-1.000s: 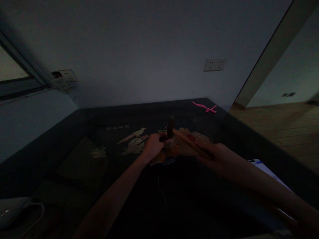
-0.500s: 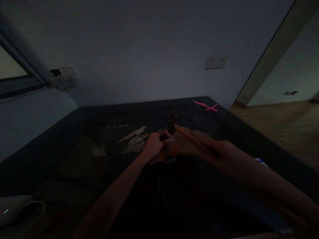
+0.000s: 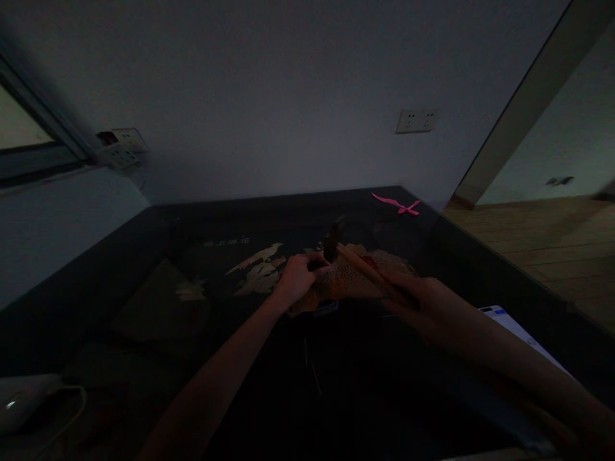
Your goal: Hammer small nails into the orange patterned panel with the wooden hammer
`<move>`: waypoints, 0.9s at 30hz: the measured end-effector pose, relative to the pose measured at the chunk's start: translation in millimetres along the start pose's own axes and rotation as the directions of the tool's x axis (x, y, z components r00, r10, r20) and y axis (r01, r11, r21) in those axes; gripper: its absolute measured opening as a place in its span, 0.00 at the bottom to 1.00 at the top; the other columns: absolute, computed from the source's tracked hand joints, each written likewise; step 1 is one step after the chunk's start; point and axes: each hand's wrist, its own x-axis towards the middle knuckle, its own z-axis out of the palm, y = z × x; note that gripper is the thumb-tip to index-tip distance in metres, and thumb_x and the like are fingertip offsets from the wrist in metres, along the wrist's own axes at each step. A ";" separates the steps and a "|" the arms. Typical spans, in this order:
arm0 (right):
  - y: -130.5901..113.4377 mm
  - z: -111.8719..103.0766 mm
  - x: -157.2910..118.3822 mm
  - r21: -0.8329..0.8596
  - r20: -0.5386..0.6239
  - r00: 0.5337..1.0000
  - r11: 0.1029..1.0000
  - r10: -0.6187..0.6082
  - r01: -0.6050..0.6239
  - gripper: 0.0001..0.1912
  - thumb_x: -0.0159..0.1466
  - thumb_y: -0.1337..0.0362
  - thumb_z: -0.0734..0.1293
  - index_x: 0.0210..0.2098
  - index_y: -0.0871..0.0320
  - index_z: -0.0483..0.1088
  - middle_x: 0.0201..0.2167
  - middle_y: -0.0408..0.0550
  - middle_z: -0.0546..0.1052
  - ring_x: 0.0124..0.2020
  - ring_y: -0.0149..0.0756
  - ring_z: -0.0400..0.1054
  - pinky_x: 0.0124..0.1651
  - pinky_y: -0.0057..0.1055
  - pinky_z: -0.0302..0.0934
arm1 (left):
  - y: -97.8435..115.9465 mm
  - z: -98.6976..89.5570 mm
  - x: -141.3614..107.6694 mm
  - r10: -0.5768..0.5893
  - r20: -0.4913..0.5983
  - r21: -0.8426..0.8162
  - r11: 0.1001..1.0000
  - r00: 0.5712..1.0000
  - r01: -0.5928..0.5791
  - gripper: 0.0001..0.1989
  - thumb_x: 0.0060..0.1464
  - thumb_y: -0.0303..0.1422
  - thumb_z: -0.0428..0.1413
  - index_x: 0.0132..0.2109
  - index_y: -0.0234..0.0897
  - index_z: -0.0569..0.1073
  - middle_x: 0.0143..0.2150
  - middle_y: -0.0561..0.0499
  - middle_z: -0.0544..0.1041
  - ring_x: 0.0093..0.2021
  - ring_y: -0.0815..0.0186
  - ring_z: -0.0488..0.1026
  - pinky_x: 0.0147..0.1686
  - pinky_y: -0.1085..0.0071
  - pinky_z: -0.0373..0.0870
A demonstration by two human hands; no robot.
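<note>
In the dim head view, my right hand (image 3: pixel 416 294) is wrapped round the wooden handle of a hammer (image 3: pixel 358 261). The hammer's dark head is just beside the fingertips of my left hand (image 3: pixel 300 276). My left thumb and forefinger pinch something too small and dark to make out. Under both hands lies an orange-brown speckled piece (image 3: pixel 348 282) on the dark table (image 3: pixel 269 208). A small blue-and-white label shows at its front edge.
A pink ribbon (image 3: pixel 402 207) lies at the back right. Near my right forearm is a lit phone or tablet (image 3: pixel 519 333). A white device (image 3: pixel 24 397) with a cable sits at the lower left. Wall sockets (image 3: pixel 416 121) are behind the table.
The hammer and my right hand have dropped slightly, bringing the hammer's head lower beside my left fingertips. More of the lit screen shows past my right forearm. My left hand is in the same place.
</note>
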 end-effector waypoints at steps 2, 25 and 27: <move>0.7 2.6 -0.2 0.003 0.018 1.000 1.000 0.017 -0.017 0.18 0.57 0.69 0.61 0.45 0.60 0.73 0.33 0.49 0.79 0.28 0.37 0.72 0.32 0.29 0.63 | -0.4 -0.2 0.0 -0.006 0.006 -0.008 1.000 1.000 0.006 0.09 0.50 0.26 0.56 0.39 0.37 0.77 0.37 0.51 0.80 0.37 0.64 0.75 0.41 0.69 0.70; 40.4 67.8 -40.1 0.890 -0.082 0.912 0.441 0.401 -0.114 0.22 0.55 0.56 0.70 0.46 0.59 0.65 0.14 0.33 0.63 0.09 0.20 0.51 0.10 0.18 0.45 | 29.0 -21.1 -13.5 0.370 -0.044 0.295 0.892 0.928 -0.342 0.12 0.54 0.29 0.53 0.47 0.36 0.70 0.46 0.46 0.74 0.48 0.63 0.70 0.49 0.65 0.66; 39.6 67.9 -39.7 0.893 -0.071 0.917 0.434 0.392 -0.116 0.22 0.56 0.56 0.69 0.48 0.59 0.65 0.14 0.33 0.63 0.09 0.20 0.51 0.11 0.19 0.45 | 43.7 -29.1 -31.0 0.408 -0.050 0.340 0.865 0.912 -0.369 0.11 0.57 0.30 0.50 0.46 0.37 0.71 0.46 0.46 0.74 0.48 0.63 0.70 0.49 0.65 0.66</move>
